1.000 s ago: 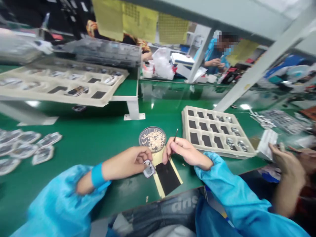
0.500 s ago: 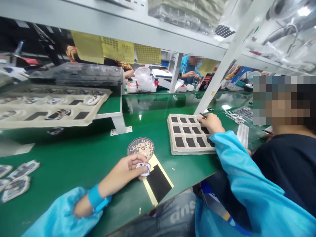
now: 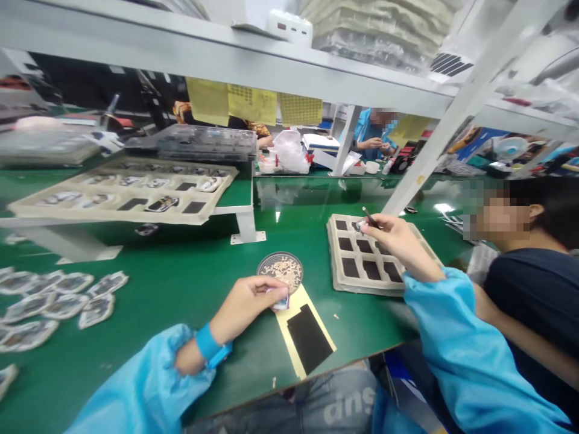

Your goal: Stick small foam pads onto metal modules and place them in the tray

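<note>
My left hand [image 3: 246,304] is closed on a small white-rimmed part [image 3: 281,301], shaped like a watch case, with the thumb across it. It hovers just in front of a round grey dish [image 3: 261,274] of small beige bits. My right hand [image 3: 398,241] grips a slim black pen-like tool [image 3: 370,216] over a pale compartment tray [image 3: 335,283] with dark pads in its pockets. A small whitish piece [image 3: 360,225] shows at my right fingertips; whether I hold it I cannot tell. Beside my left hand lies a yellow sheet [image 3: 289,337] with a black patch [image 3: 312,337].
Several white-rimmed parts [image 3: 67,304] are spread on the green table at left. A raised stand [image 3: 246,226] carries another pale tray [image 3: 181,214] of parts. A slanted white post [image 3: 425,150] rises behind the right-hand tray. A person in a dark shirt [image 3: 538,277] sits close at right.
The view has swung left. My right hand has shifted left over the tray's back row, and a whitish piece now shows at its fingertips. The part in my left hand has tilted.
</note>
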Demonstrator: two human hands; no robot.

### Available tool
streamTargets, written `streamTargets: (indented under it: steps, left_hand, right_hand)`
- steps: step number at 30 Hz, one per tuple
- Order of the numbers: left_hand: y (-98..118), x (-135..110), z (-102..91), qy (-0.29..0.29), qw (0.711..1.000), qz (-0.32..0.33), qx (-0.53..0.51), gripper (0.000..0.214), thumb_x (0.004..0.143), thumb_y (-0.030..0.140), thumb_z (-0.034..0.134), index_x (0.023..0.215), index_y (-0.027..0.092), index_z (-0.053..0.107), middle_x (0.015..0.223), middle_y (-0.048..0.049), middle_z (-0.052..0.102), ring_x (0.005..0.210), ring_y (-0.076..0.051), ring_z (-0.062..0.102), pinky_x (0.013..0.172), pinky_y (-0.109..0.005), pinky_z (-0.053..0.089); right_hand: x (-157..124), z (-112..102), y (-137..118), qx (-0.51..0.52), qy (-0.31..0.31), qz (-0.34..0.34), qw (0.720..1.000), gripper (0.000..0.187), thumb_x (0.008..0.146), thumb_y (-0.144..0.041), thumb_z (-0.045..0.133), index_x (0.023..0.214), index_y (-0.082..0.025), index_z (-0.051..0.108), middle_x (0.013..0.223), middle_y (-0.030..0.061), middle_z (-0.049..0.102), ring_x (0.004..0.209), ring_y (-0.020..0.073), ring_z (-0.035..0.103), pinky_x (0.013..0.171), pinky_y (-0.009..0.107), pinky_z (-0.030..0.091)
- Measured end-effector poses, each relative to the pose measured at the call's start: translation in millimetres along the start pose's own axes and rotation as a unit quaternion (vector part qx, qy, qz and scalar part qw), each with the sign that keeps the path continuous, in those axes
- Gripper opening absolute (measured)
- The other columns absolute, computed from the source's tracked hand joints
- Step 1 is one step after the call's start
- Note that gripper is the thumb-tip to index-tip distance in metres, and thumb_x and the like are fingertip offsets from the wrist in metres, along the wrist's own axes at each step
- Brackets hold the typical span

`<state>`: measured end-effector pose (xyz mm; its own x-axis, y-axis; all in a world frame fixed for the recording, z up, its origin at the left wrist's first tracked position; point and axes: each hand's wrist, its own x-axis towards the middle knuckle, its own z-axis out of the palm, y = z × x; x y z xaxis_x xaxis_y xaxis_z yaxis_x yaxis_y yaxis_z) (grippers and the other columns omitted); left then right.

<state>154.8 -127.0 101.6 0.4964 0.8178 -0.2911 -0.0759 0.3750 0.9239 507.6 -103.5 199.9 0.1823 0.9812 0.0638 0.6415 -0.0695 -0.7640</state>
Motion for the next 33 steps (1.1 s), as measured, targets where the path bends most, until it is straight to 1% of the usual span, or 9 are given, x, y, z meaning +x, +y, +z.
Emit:
streamTargets:
  steps: [2,5,10,15,19,22,25,28,33]
  left_hand:
    - [2.1,0.6,-1.9,0.036,0.999,0.004,0.002,0.051,0.071,0.052,0.086,0.093,0.008,0.074,0.078,-0.0097,0.071,0.065,-0.011,0.061,0.057,-0.017,0.047]
    - [2.7,2.8,-6.3,0.080,0.997,0.006,0.006,0.058,0.081,0.061,0.074,0.107,0.009,0.076,0.073,-0.0089,0.068,0.057,-0.008,0.052,0.046,-0.015,0.029]
    - [2.8,4.2,-12.5,0.107,0.993,0.031,-0.048,0.055,0.084,0.054,0.071,0.116,0.010,0.074,0.097,-0.0138,0.071,0.067,-0.012,0.060,0.049,-0.018,0.033]
    - [4.6,0.7,-15.5,0.119,0.990,0.064,-0.028,0.042,0.087,0.044,0.068,0.116,0.014,0.075,0.094,-0.0097,0.071,0.068,-0.010,0.055,0.058,-0.020,0.039]
    - [8.5,-3.2,-12.9,0.115,0.989,0.091,-0.030,0.042,0.086,0.032,0.069,0.124,0.015,0.072,0.105,-0.0080,0.073,0.070,-0.007,0.056,0.065,-0.017,0.045]
    - [10.4,-5.8,-8.0,0.096,0.989,0.096,-0.052,0.049,0.084,0.027,0.072,0.130,0.012,0.067,0.125,-0.0095,0.069,0.098,-0.013,0.068,0.082,-0.016,0.053]
    - [9.1,-6.7,-4.4,0.072,0.989,0.113,-0.062,0.052,0.084,0.024,0.072,0.134,0.010,0.062,0.135,-0.0101,0.063,0.121,-0.017,0.064,0.103,-0.021,0.052]
    - [6.9,-6.8,-3.3,0.065,0.988,0.128,-0.058,0.053,0.085,0.022,0.071,0.135,0.009,0.060,0.136,-0.0101,0.063,0.122,-0.016,0.064,0.105,-0.022,0.052]
    - [3.5,-7.7,-3.5,0.075,0.989,0.127,-0.006,0.052,0.087,0.027,0.071,0.136,0.014,0.061,0.136,-0.0085,0.063,0.121,-0.018,0.064,0.103,-0.024,0.053]
  right_hand:
    - [-12.5,33.6,-24.1,0.042,-0.051,-0.032,0.997,0.056,0.079,-0.059,0.075,0.109,-0.012,0.071,0.110,0.0064,0.066,0.098,0.0113,0.065,0.090,0.017,0.053]
    - [-26.8,81.2,-52.4,0.108,-0.143,-0.065,0.982,0.048,0.080,-0.052,0.075,0.099,-0.008,0.070,0.095,0.0068,0.066,0.084,0.0082,0.064,0.076,0.014,0.052]
    - [-43.8,131.8,-62.3,0.208,-0.240,-0.049,0.947,0.043,0.079,-0.043,0.078,0.100,-0.009,0.062,0.099,0.0060,0.067,0.087,0.0060,0.066,0.078,0.010,0.054]
    - [-50.5,143.4,-44.5,0.269,-0.315,0.053,0.909,0.056,0.079,-0.055,0.079,0.098,-0.006,0.059,0.098,0.0112,0.068,0.089,0.0109,0.070,0.084,0.017,0.059]
    - [-51.7,149.1,-38.4,0.295,-0.319,0.103,0.895,0.058,0.081,-0.057,0.077,0.097,-0.005,0.058,0.093,0.0125,0.068,0.074,0.0070,0.066,0.066,0.011,0.052]
    - [-55.1,156.2,-39.0,0.312,-0.313,0.103,0.891,0.058,0.083,-0.060,0.075,0.090,-0.005,0.056,0.087,0.0110,0.067,0.064,0.0029,0.058,0.056,0.009,0.043]
    - [-58.7,161.5,-39.7,0.316,-0.303,0.074,0.896,0.060,0.082,-0.062,0.075,0.086,-0.005,0.057,0.083,0.0087,0.065,0.066,0.0025,0.057,0.061,0.009,0.045]
    - [-60.3,163.9,-39.8,0.318,-0.293,0.076,0.898,0.061,0.079,-0.062,0.077,0.088,-0.006,0.058,0.080,0.0067,0.064,0.069,0.0038,0.058,0.063,0.011,0.046]
    - [-59.5,165.7,-38.4,0.326,-0.284,0.106,0.895,0.058,0.078,-0.058,0.080,0.087,-0.005,0.058,0.077,0.0051,0.062,0.060,0.0013,0.051,0.053,0.010,0.036]
